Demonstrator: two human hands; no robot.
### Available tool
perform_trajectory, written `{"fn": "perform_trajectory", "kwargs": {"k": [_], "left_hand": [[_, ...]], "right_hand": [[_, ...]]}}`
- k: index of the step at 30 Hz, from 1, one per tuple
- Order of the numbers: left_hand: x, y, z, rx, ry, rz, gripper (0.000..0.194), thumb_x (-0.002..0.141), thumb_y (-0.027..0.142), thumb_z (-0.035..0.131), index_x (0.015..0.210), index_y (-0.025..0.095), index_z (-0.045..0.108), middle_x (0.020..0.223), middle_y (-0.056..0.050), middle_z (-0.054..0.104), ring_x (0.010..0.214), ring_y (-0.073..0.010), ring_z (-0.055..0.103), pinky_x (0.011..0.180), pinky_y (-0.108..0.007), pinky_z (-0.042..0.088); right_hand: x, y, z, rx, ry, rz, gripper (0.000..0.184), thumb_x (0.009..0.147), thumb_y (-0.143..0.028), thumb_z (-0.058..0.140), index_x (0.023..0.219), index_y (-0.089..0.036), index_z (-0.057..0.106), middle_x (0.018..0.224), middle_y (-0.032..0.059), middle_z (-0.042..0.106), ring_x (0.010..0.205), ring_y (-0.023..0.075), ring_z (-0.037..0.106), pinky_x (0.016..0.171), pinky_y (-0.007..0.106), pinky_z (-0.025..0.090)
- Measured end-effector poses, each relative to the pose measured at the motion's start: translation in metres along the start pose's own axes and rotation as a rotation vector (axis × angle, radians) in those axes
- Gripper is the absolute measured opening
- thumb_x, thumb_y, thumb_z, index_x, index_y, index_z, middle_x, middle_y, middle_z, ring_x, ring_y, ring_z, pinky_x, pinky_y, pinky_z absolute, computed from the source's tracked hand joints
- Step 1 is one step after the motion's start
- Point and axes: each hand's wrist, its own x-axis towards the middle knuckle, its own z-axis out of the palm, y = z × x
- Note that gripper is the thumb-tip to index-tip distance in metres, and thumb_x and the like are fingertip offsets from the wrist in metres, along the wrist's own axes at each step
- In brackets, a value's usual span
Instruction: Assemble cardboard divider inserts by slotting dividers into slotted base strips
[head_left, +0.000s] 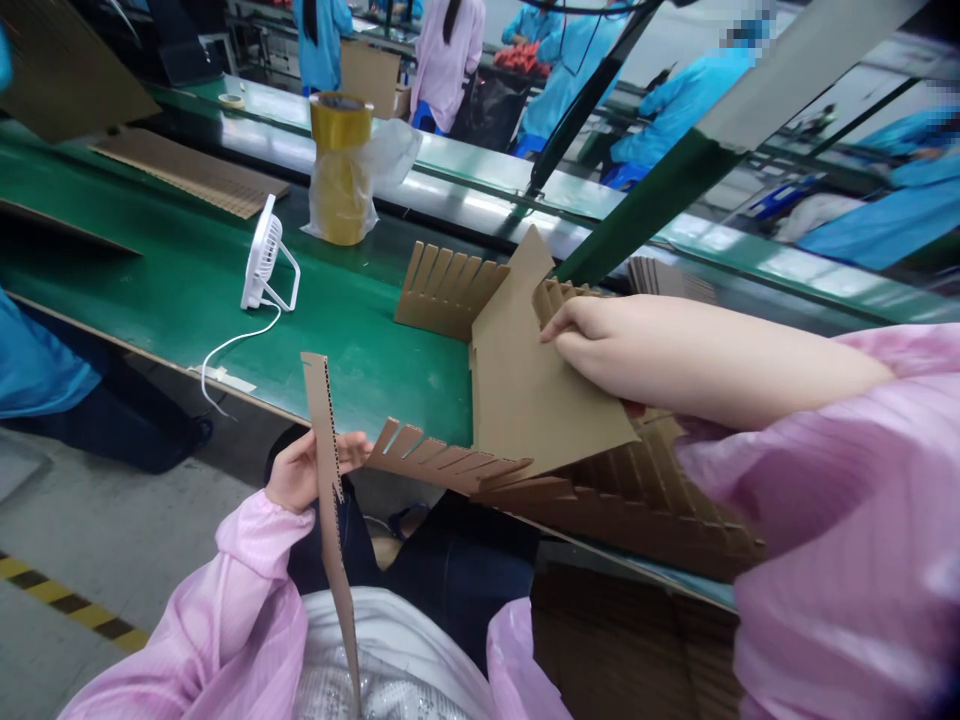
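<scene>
My left hand (pixel 296 475) is at the bench's near edge, its fingers closed around a long, slightly bent cardboard strip (pixel 327 500) that stands nearly upright. Beside those fingers, a slotted cardboard divider (pixel 435 458) juts over the edge. My right hand (pixel 600 335) reaches across a flat cardboard sheet (pixel 532 385), thumb and fingers pinched at a slotted cardboard piece (pixel 553 297); the exact grip is partly hidden. Another slotted divider (pixel 450 290) stands at the sheet's far left. More slotted cardboard (pixel 652 480) lies under my right forearm.
On the green bench (pixel 360 350) stand a small white fan (pixel 262 255) with a cable and a stack of yellow tape rolls (pixel 341 165) in plastic. Cardboard sheets (pixel 187 170) lie farther left. A slanted green post (pixel 645 215) rises behind my right hand. Several people work beyond.
</scene>
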Motion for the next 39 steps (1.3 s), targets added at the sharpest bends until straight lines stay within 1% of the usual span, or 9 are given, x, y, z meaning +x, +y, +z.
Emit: {"fn": "perform_trajectory", "kwargs": {"k": [3, 7, 9, 13, 18, 24, 29, 35, 39], "left_hand": [[0.000, 0.001, 0.000, 0.004, -0.014, -0.003, 0.028, 0.083, 0.039, 0.056, 0.077, 0.015, 0.068, 0.107, -0.013, 0.072, 0.110, -0.0341, 0.062, 0.102, -0.051, 0.038], [0.001, 0.001, 0.001, 0.014, -0.017, -0.001, 0.028, 0.083, 0.040, 0.057, 0.077, 0.015, 0.068, 0.106, -0.012, 0.073, 0.109, -0.0343, 0.062, 0.100, -0.050, 0.040], [0.001, 0.001, 0.002, 0.018, -0.017, 0.001, 0.028, 0.082, 0.040, 0.058, 0.076, 0.015, 0.069, 0.106, -0.012, 0.073, 0.109, -0.0343, 0.063, 0.100, -0.049, 0.040], [0.001, 0.002, 0.002, 0.017, -0.020, 0.005, 0.028, 0.083, 0.041, 0.058, 0.075, 0.016, 0.069, 0.105, -0.012, 0.073, 0.107, -0.0332, 0.064, 0.100, -0.049, 0.041], [-0.002, 0.004, 0.010, 0.008, -0.006, 0.021, 0.026, 0.082, 0.039, 0.059, 0.074, 0.015, 0.068, 0.104, -0.012, 0.073, 0.103, -0.0334, 0.065, 0.102, -0.056, 0.038], [0.000, 0.003, 0.013, 0.016, -0.065, -0.025, 0.025, 0.081, 0.038, 0.064, 0.074, 0.015, 0.069, 0.107, -0.013, 0.072, 0.112, -0.0312, 0.061, 0.107, -0.050, 0.037], [0.008, -0.007, 0.001, 0.036, 0.018, -0.159, 0.026, 0.085, 0.031, 0.062, 0.103, 0.014, 0.070, 0.107, -0.010, 0.073, 0.103, -0.0274, 0.066, 0.105, -0.050, 0.040], [0.015, -0.015, 0.008, 0.045, 0.035, -0.206, 0.026, 0.086, 0.031, 0.064, 0.105, 0.014, 0.069, 0.091, -0.008, 0.075, 0.080, -0.0239, 0.072, 0.084, -0.042, 0.056], [0.016, -0.019, 0.007, 0.066, 0.114, -0.207, 0.029, 0.086, 0.031, 0.065, 0.107, 0.011, 0.068, 0.098, -0.010, 0.075, 0.082, -0.0252, 0.073, 0.075, -0.034, 0.059]], "right_hand": [[-0.001, -0.006, -0.008, 0.076, -0.127, 0.114, 0.035, 0.088, -0.022, 0.034, 0.113, -0.016, 0.057, 0.100, 0.0113, 0.068, 0.064, 0.0160, 0.060, 0.058, 0.028, 0.044], [-0.002, -0.007, -0.005, 0.012, -0.066, 0.083, 0.034, 0.089, -0.023, 0.032, 0.110, -0.017, 0.058, 0.109, 0.0113, 0.066, 0.091, 0.0237, 0.061, 0.074, 0.032, 0.043], [-0.001, -0.006, -0.002, 0.014, -0.049, 0.081, 0.035, 0.090, -0.023, 0.030, 0.109, -0.017, 0.058, 0.111, 0.0113, 0.065, 0.095, 0.0253, 0.060, 0.076, 0.032, 0.043], [0.000, 0.001, 0.001, 0.055, -0.019, 0.052, 0.035, 0.088, -0.025, 0.033, 0.109, -0.019, 0.060, 0.107, 0.0096, 0.067, 0.082, 0.0213, 0.063, 0.069, 0.032, 0.044], [0.004, 0.016, 0.005, 0.145, -0.050, 0.063, 0.034, 0.085, -0.027, 0.038, 0.110, -0.024, 0.061, 0.079, 0.0019, 0.070, 0.047, 0.0129, 0.056, 0.054, 0.030, 0.044], [0.013, 0.027, 0.009, 0.147, -0.020, 0.025, 0.034, 0.084, -0.030, 0.040, 0.107, -0.025, 0.064, 0.071, -0.0011, 0.068, 0.040, 0.0107, 0.053, 0.051, 0.030, 0.043], [0.012, 0.020, 0.001, 0.101, 0.021, -0.031, 0.031, 0.083, -0.026, 0.042, 0.103, -0.020, 0.065, 0.067, 0.0009, 0.066, 0.040, 0.0085, 0.047, 0.053, 0.029, 0.039], [0.014, 0.025, -0.008, 0.102, -0.042, 0.024, 0.034, 0.088, -0.027, 0.040, 0.112, -0.019, 0.062, 0.069, 0.0012, 0.066, 0.041, 0.0075, 0.048, 0.052, 0.027, 0.040], [0.021, 0.038, -0.013, 0.134, -0.151, 0.064, 0.036, 0.092, -0.036, 0.040, 0.118, -0.022, 0.060, 0.067, -0.0005, 0.064, 0.042, 0.0066, 0.048, 0.050, 0.026, 0.040]]}}
